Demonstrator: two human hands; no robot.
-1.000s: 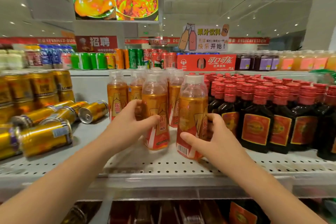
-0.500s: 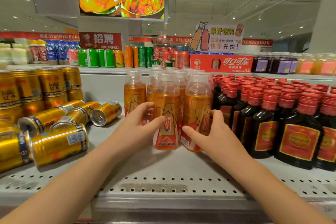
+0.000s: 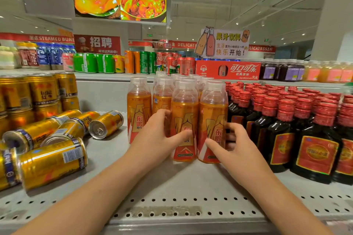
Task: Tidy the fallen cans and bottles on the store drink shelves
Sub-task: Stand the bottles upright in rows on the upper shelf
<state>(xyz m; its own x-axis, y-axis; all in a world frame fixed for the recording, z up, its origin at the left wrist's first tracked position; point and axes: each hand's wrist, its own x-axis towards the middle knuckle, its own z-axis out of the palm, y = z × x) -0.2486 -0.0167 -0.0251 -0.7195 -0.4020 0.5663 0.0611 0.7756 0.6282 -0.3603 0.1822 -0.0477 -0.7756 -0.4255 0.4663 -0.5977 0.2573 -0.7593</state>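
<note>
Orange drink bottles with clear caps stand in a cluster at the middle of the grey perforated shelf (image 3: 172,202). My left hand (image 3: 158,139) grips the front middle bottle (image 3: 184,118), thumb across its label. My right hand (image 3: 236,149) holds the front right bottle (image 3: 213,120), thumb on the label and fingers behind it. Both bottles stand upright side by side. Several gold cans (image 3: 51,162) lie on their sides at the left of the shelf, one gold can (image 3: 106,124) rolled nearest the bottles.
Stacked upright gold cans (image 3: 44,91) stand behind the fallen ones. Dark bottles with red caps (image 3: 317,139) fill the shelf to the right. A rear shelf carries green, orange and red cans (image 3: 145,62) and a red cola box (image 3: 228,70).
The two held bottles have been pushed back and stood upright against the cluster. The view has shifted left and closer to the shelf.
</note>
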